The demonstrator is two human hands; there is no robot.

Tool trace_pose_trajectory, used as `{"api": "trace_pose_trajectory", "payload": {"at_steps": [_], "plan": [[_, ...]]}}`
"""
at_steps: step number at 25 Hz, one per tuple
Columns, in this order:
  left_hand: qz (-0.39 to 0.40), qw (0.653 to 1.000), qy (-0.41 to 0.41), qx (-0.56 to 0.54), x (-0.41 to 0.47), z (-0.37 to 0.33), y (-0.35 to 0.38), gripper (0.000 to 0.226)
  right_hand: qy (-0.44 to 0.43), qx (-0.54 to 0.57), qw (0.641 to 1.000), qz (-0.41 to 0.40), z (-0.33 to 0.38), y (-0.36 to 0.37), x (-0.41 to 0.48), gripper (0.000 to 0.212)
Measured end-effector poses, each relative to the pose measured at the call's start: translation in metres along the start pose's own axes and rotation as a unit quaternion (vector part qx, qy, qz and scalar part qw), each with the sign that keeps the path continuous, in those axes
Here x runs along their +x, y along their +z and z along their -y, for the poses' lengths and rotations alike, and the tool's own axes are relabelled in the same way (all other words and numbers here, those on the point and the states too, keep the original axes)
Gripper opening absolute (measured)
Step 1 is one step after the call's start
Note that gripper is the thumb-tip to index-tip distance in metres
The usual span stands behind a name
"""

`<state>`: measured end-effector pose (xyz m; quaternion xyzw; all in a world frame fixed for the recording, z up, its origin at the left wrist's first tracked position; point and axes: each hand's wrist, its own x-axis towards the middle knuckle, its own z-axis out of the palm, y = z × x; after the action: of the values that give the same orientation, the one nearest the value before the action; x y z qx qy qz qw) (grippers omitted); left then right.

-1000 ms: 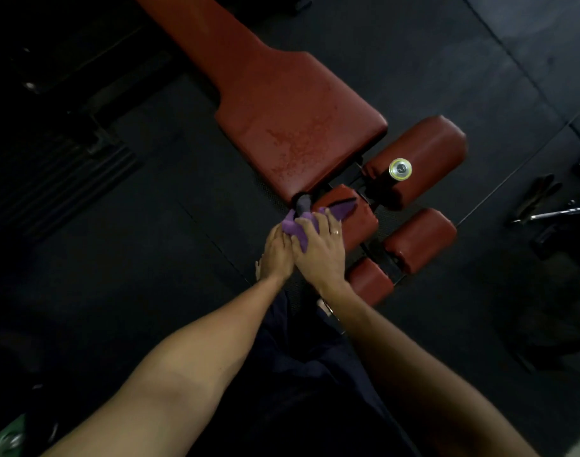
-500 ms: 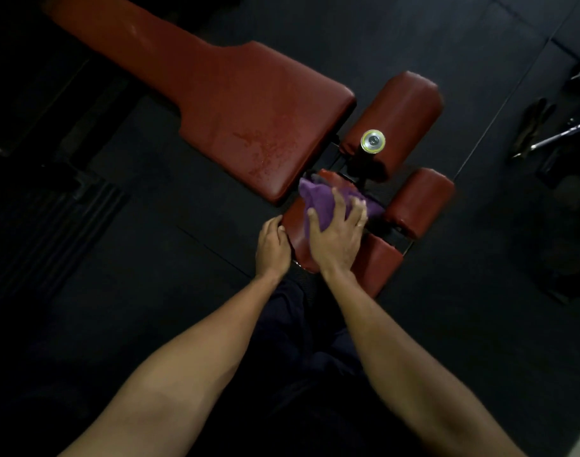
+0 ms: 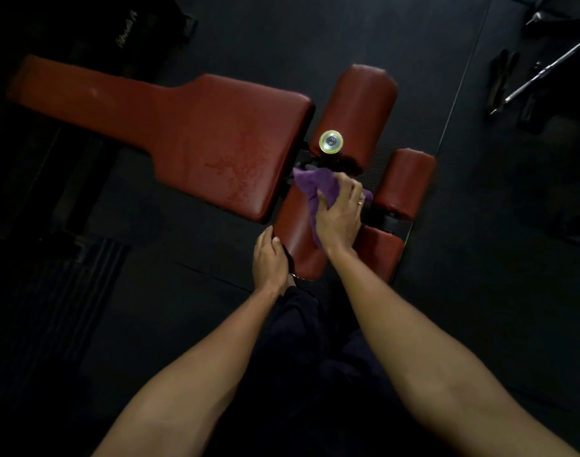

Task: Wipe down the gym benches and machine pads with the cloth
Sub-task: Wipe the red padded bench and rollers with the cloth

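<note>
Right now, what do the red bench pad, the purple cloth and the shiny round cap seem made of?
Bench pad: likely red vinyl or leatherette, smooth with a dull sheen, speckled with wear near its wide end. Purple cloth: soft fabric, perhaps microfibre; it bunches into folds under the right hand. Round cap: probably polished metal; it glints brightly.

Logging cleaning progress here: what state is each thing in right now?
purple cloth: bunched, pressed on the near roller pad.
right hand: grips the cloth.
left hand: rests against the near roller pad's end.
near roller pad: partly under the cloth.
bench pad: bare, speckled near its wide end.
far roller pad: bare, no hand on it.
</note>
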<state>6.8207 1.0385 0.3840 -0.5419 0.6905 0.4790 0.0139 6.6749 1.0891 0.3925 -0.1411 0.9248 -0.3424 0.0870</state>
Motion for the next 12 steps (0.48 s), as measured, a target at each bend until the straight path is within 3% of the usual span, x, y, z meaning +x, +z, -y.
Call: {"api": "trace_pose_trajectory", "payload": {"at_steps": [6, 12], "plan": [[0.002, 0.998, -0.036, 0.053, 0.010, -0.021, 0.008, 0.051, 0.004, 0.007, 0.998, 0.069, -0.008, -0.006, -0.104, 0.067], [-0.036, 0.995, -0.071, 0.068, 0.014, -0.030, 0.019, 0.053, 0.036, 0.039, 0.998, 0.036, -0.018, 0.004, -0.044, 0.056]]}}
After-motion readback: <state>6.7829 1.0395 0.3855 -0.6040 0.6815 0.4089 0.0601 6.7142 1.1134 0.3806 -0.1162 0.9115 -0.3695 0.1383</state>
